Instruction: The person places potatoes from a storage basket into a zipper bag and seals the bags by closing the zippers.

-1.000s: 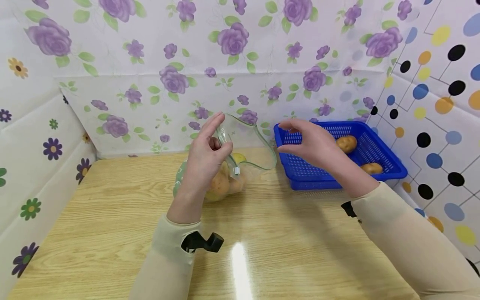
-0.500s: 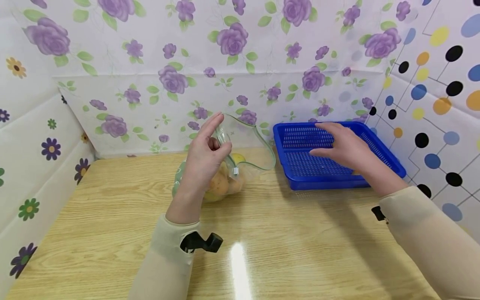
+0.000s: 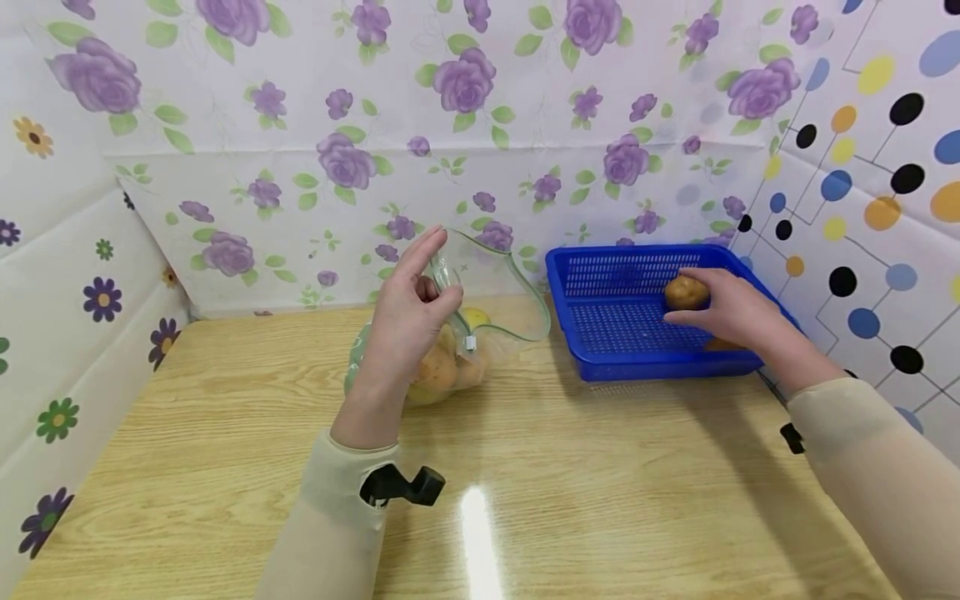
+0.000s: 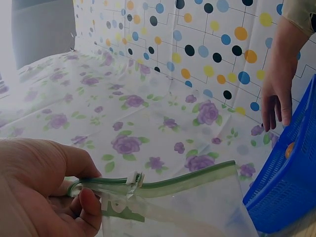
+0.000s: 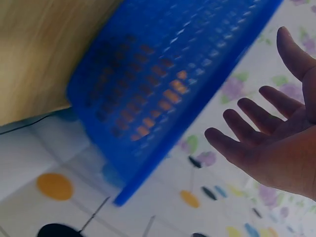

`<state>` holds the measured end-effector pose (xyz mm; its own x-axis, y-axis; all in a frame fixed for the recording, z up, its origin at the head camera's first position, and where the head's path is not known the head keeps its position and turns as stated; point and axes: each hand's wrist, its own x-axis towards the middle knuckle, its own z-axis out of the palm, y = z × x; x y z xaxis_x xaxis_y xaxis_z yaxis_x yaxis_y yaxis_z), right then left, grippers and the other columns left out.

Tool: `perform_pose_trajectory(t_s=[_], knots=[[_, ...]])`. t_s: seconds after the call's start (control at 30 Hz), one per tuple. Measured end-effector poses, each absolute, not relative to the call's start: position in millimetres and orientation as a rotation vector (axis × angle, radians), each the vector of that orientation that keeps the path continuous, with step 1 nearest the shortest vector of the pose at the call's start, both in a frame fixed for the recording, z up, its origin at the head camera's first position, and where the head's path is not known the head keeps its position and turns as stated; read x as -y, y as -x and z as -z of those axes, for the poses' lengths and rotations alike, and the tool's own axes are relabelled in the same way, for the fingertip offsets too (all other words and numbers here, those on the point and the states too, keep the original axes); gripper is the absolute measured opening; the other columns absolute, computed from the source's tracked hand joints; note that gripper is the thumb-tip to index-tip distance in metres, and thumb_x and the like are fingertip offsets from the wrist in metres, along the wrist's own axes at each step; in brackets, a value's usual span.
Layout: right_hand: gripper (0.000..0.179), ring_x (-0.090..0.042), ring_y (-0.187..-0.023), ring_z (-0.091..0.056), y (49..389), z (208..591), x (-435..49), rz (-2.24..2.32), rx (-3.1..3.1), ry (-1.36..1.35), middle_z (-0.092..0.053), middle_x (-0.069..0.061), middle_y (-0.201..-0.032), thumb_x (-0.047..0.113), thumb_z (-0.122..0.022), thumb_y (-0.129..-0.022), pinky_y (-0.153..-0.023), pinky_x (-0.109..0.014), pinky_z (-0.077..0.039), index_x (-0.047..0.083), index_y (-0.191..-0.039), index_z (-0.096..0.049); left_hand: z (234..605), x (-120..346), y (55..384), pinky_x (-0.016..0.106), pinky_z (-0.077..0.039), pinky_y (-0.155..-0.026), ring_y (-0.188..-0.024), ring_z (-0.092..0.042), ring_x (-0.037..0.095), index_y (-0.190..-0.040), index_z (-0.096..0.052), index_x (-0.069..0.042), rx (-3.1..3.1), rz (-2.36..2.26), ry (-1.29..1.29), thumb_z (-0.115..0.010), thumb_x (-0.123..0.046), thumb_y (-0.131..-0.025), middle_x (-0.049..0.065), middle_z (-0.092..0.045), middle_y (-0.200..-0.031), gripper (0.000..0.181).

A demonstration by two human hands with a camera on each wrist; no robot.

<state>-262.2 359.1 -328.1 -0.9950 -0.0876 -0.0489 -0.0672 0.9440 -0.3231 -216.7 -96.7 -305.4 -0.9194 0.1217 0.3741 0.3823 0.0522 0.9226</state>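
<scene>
In the head view my left hand (image 3: pixel 405 325) pinches the rim of a clear zip bag (image 3: pixel 538 304), whose green-edged mouth gapes to the right. Its white slider (image 3: pixel 470 342) hangs near my thumb. Potatoes (image 3: pixel 438 371) and something yellow (image 3: pixel 475 317) show inside the bag on the table. My right hand (image 3: pixel 742 312) hovers over the blue basket (image 3: pixel 637 368), thumb and fingers spread. Just beyond its fingertips lies a potato (image 3: pixel 686 292); another potato (image 3: pixel 722 344) is partly hidden under the hand. In the right wrist view the fingers (image 5: pixel 247 123) are extended with nothing in them.
The wooden table (image 3: pixel 525 467) runs forward to a wall of flowered sheeting (image 3: pixel 555 108). Dotted sheeting (image 3: pixel 870 225) closes the right side, close to the basket. More sheeting (image 3: pixel 67 275) stands on the left.
My right hand has moved right and a little down over the basket, from its left rim to beside the potato. My left hand and the bag have stayed in place.
</scene>
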Motion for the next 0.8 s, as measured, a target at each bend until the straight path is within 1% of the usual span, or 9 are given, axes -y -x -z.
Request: perform_pose_trajectory(t_s=[0.13, 0.23, 0.37, 0.5, 0.6, 0.7, 0.8], knots=[[0.109, -0.066, -0.153, -0.022, 266.1, 337.7, -380.0, 0.486, -3.009, 0.089, -0.023, -0.041, -0.17, 0.063, -0.078, -0.098, -0.115, -0.083, -0.028, -0.001, -0.172, -0.029, 306.6, 96.7, 218.3, 0.018, -0.032, -0.054, -0.076, -0.038, 0.014, -0.169, -0.046, -0.012, 2.129, 1.958, 0.528, -0.065, 0.007, -0.101, -0.018, -0.038, -0.172, 0.073], [0.108, -0.068, -0.151, -0.022, 268.9, 344.1, -392.8, 0.482, -2.99, 0.084, -0.025, -0.045, -0.168, 0.058, -0.079, -0.099, -0.117, -0.081, -0.026, -0.008, -0.169, -0.03, 306.5, 96.6, 218.4, 0.018, -0.032, -0.055, -0.076, -0.038, 0.014, -0.169, -0.046, -0.011, 2.127, 1.954, 0.53, -0.065, 0.006, -0.101, -0.018, -0.039, -0.172, 0.073], [0.11, -0.069, -0.148, -0.027, 272.0, 351.3, -405.7, 0.459, -2.962, 0.079, -0.031, -0.049, -0.161, 0.061, -0.078, -0.099, -0.118, -0.08, -0.027, -0.015, -0.164, -0.032, 306.3, 96.5, 218.2, 0.018, -0.032, -0.055, -0.077, -0.039, 0.014, -0.169, -0.046, -0.011, 2.133, 1.947, 0.525, -0.065, 0.006, -0.101, -0.018, -0.039, -0.172, 0.072], [0.111, -0.07, -0.147, -0.027, 272.4, 354.7, -412.9, 0.441, -2.93, 0.048, -0.031, -0.05, -0.16, 0.062, -0.077, -0.099, -0.119, -0.079, -0.027, -0.017, -0.162, -0.032, 306.5, 96.9, 218.2, 0.018, -0.033, -0.055, -0.077, -0.039, 0.014, -0.169, -0.047, -0.013, 2.141, 1.939, 0.518, -0.065, 0.005, -0.101, -0.018, -0.039, -0.172, 0.072], [0.109, -0.071, -0.147, -0.025, 271.8, 355.6, -415.0, 0.426, -2.914, 0.025, -0.03, -0.051, -0.159, 0.059, -0.077, -0.1, -0.119, -0.079, -0.026, -0.018, -0.162, -0.033, 305.9, 96.9, 217.4, 0.018, -0.033, -0.056, -0.078, -0.04, 0.014, -0.169, -0.047, -0.013, 2.145, 1.935, 0.514, -0.066, 0.005, -0.101, -0.018, -0.04, -0.171, 0.072], [0.107, -0.072, -0.146, -0.027, 271.3, 357.0, -415.7, 0.403, -2.908, 0.034, -0.033, -0.051, -0.157, 0.058, -0.077, -0.1, -0.118, -0.08, -0.027, -0.019, -0.16, -0.035, 305.9, 96.8, 216.7, 0.018, -0.033, -0.056, -0.079, -0.04, 0.014, -0.169, -0.047, -0.014, 2.149, 1.932, 0.511, -0.066, 0.005, -0.102, -0.02, -0.04, -0.171, 0.072], [0.104, -0.072, -0.144, -0.031, 270.4, 358.9, -417.0, 0.385, -2.903, 0.049, -0.039, -0.05, -0.154, 0.057, -0.079, -0.098, -0.117, -0.08, -0.03, -0.019, -0.157, -0.041, 306.4, 96.5, 216.7, 0.018, -0.033, -0.056, -0.08, -0.04, 0.014, -0.169, -0.047, -0.014, 2.154, 1.93, 0.51, -0.066, 0.005, -0.102, -0.021, -0.04, -0.171, 0.072]])
